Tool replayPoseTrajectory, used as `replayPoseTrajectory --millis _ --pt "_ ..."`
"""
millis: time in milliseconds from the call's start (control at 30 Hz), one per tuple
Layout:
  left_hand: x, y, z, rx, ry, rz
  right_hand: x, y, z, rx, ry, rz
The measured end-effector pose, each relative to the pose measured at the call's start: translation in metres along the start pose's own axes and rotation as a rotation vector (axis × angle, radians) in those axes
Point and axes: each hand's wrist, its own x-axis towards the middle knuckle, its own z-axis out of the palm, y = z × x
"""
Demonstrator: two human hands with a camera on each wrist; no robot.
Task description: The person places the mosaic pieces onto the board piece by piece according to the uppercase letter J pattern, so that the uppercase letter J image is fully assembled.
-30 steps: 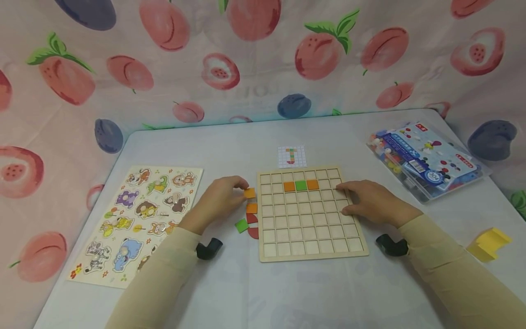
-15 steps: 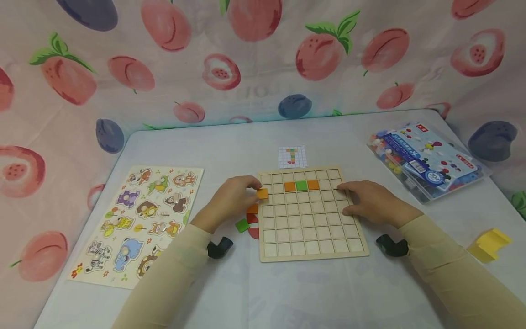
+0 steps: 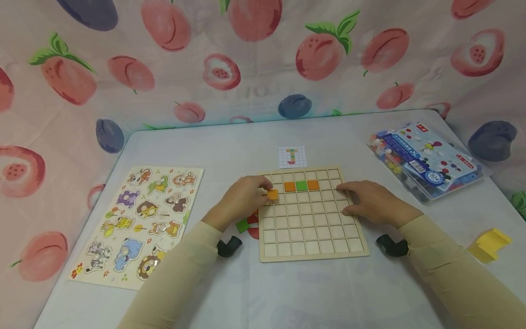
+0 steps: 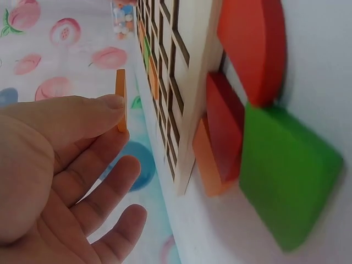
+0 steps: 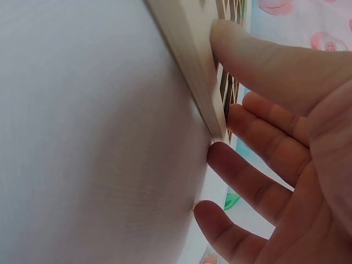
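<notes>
My left hand (image 3: 242, 198) pinches an orange square tile (image 3: 272, 195) between thumb and forefinger, above the left columns of the wooden grid board (image 3: 306, 261). In the left wrist view the tile (image 4: 120, 102) stands edge-on, its other fingers spread loosely. My right hand (image 3: 371, 201) rests at the board's right side, thumb on its surface and fingertips by the edge. One green tile (image 3: 302, 185) sits between two orange tiles in the second row. By the board's left edge lie a green tile (image 4: 289, 173), two curved red pieces (image 4: 256, 44) and an orange piece (image 4: 208, 159).
A small card (image 3: 292, 157) with a coloured pattern lies behind the board. An animal puzzle board (image 3: 135, 228) is at left. At right are a clear box (image 3: 429, 160) of beads and a yellow object (image 3: 489, 245). Peach-print cloth (image 3: 255, 59) hangs behind.
My left hand has carried the orange tile rightward, from beside the board to over its left columns. The right hand has stayed at the board's right edge.
</notes>
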Motion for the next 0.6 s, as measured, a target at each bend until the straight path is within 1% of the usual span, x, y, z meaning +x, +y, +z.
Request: replayPoseTrajectory --millis 100,333,467,600 --pt "0.002 0.003 0.003 -0.001 -0.012 0.009 0.0 -0.001 0.0 0.005 0.001 -0.001" --pt "0.007 0.008 0.009 0.001 -0.019 0.038 0.0 -0.001 0.0 0.006 0.002 -0.008" --pt "0.01 0.011 0.012 0.021 -0.019 0.069 0.0 0.001 0.0 -0.005 -0.001 -0.007" --pt "0.014 0.015 0.014 0.022 -0.014 0.099 0.0 0.001 0.0 -0.009 -0.004 -0.003"
